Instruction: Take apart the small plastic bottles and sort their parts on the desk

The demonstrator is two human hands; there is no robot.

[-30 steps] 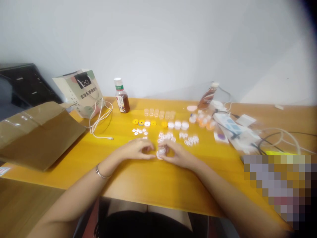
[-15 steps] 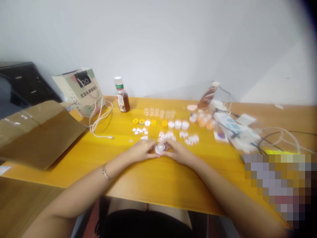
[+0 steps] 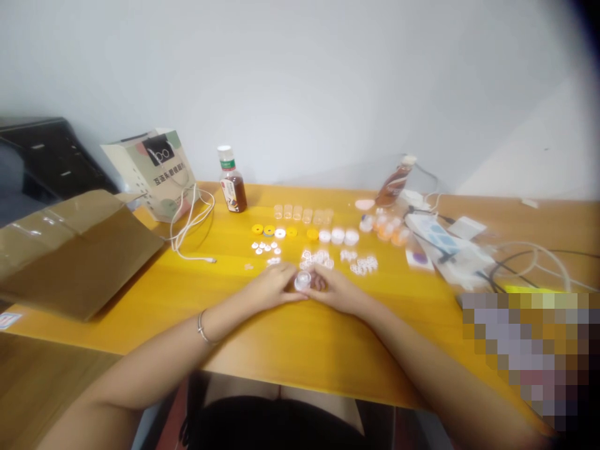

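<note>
Between my two hands is a small clear round piece (image 3: 302, 281), like a little plastic cup or cap; its exact kind is too blurred to tell. My left hand (image 3: 275, 285) grips it from the left, thumb toward me. From the other side my right hand (image 3: 335, 287) holds it too, its fingers curled. Just beyond the hands lie small white patterned discs (image 3: 317, 259) in a cluster, with more white pieces (image 3: 364, 265) to the right and small white round parts (image 3: 266, 247) to the left. Behind them runs a row of yellow and white round caps (image 3: 291, 232).
Clear cups (image 3: 297, 213) line up farther back. A dark drink bottle (image 3: 233, 184) stands behind left; another bottle (image 3: 392, 181) leans at right. Orange-and-white pieces (image 3: 389, 228), a power strip (image 3: 462, 257) and cables are on the right. An open cardboard box (image 3: 79, 250), paper bag (image 3: 157, 175) and white cable (image 3: 187, 228) occupy the left.
The clear piece has tilted slightly more upright between my hands, and my right fingers have curled in behind it. The other things stay as they were.
</note>
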